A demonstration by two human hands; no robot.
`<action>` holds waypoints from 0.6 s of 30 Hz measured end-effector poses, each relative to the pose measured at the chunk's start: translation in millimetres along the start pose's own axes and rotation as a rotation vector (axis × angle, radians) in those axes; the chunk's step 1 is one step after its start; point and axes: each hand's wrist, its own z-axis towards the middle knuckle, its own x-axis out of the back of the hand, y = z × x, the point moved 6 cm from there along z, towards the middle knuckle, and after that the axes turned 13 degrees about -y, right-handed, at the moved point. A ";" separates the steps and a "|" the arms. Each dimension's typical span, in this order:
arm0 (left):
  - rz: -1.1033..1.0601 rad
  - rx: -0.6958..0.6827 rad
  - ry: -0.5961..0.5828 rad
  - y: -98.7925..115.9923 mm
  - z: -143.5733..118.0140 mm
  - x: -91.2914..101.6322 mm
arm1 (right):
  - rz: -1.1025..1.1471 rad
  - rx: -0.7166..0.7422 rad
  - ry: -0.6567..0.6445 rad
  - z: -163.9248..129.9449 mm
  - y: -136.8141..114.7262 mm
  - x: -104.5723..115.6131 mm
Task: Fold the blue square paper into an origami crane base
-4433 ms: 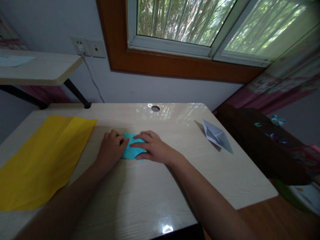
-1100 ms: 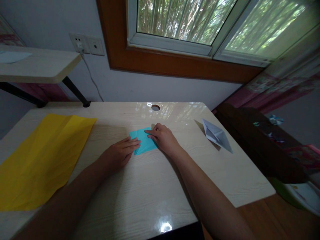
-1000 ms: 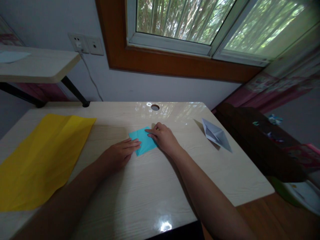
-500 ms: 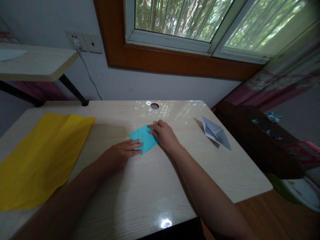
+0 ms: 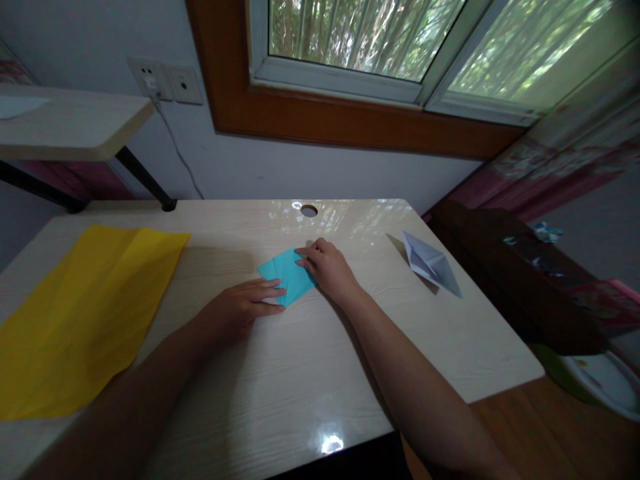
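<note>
A: What takes up the most room?

B: The table, pale wood grain, glossy, with a small round hole near its far edge. Behind it runs a window in a brown wooden frame, green trees outside.

A: And on the table?

B: Largest is a yellow sheet of paper, creased, lying flat over the left part. Well apart from it, toward the right side, sits a white folded paper boat. Smallest is the blue paper, a folded piece lying flat near the middle, between the yellow sheet and the boat and just this side of the hole.

A: Where are the hands?

B: Both are on the blue paper. The left hand lies flat with its fingers stretched out, the tips pressing down on the near left edge of the paper. It grips nothing. The right hand rests at the right edge, fingers curled, the tips pressed on the upper right part of the paper. I cannot tell whether it pinches a flap or only presses.

A: Anything further off?

B: A wall socket with a cord plugged in, left of the window, and a second tabletop at the far left.
</note>
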 end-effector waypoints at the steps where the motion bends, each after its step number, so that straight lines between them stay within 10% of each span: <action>1: 0.008 0.002 -0.001 0.1 0.1 -0.4 | 0.002 0.003 0.001 -0.2 -0.6 0.2; 18: 0.117 0.098 0.086 -4.7 1.6 -2.3 | 0.173 0.418 -0.061 -10.1 -29.4 9.0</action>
